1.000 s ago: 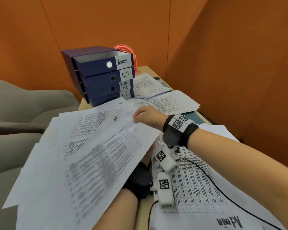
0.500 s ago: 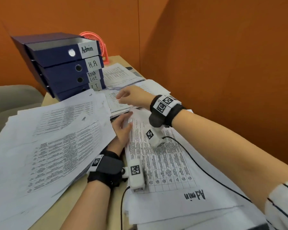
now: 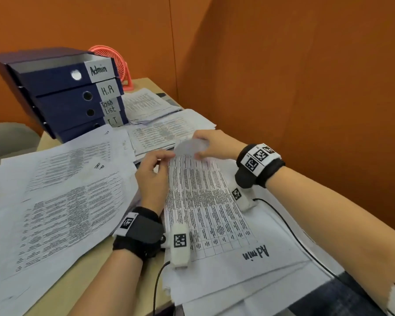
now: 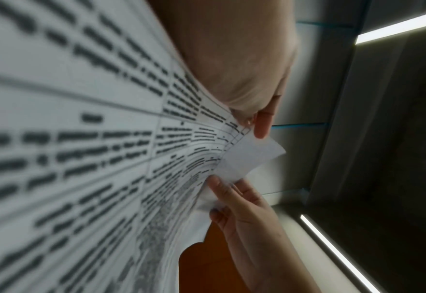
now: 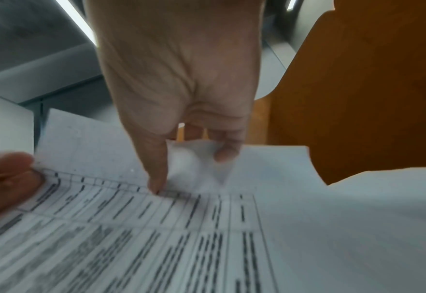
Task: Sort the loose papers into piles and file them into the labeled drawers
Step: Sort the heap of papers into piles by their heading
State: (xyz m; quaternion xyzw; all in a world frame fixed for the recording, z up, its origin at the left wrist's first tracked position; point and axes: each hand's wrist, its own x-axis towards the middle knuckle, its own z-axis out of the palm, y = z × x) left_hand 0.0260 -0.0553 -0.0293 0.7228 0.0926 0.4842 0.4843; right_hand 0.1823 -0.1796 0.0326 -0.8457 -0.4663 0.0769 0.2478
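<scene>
A printed table sheet marked "Admin" (image 3: 205, 201) lies on top of a pile in front of me. My right hand (image 3: 200, 151) pinches its far edge between thumb and fingers and curls it upward (image 5: 194, 158). My left hand (image 3: 165, 156) holds the same sheet at its far left corner (image 5: 8, 178). Both hands also show at that edge in the left wrist view: the left hand (image 4: 259, 123) and the right hand (image 4: 229, 198). The dark blue drawer unit (image 3: 62, 103) stands at the back left, labelled Admin, H.R, Task List and I.T. Its top Admin drawer (image 3: 55, 75) is pulled slightly forward.
A spread pile marked H.R (image 3: 62, 190) covers the left of the desk. Two more paper piles (image 3: 167, 131) (image 3: 146, 103) lie behind the hands. A pink fan (image 3: 122, 69) stands behind the drawers. An orange partition (image 3: 306, 87) closes the right side. A grey chair (image 3: 7, 137) is at left.
The left hand came out from under the H.R pile and moved to the Admin sheet. The right hand drew back from the farther papers. Both now hold the sheet's far edge, lifted.
</scene>
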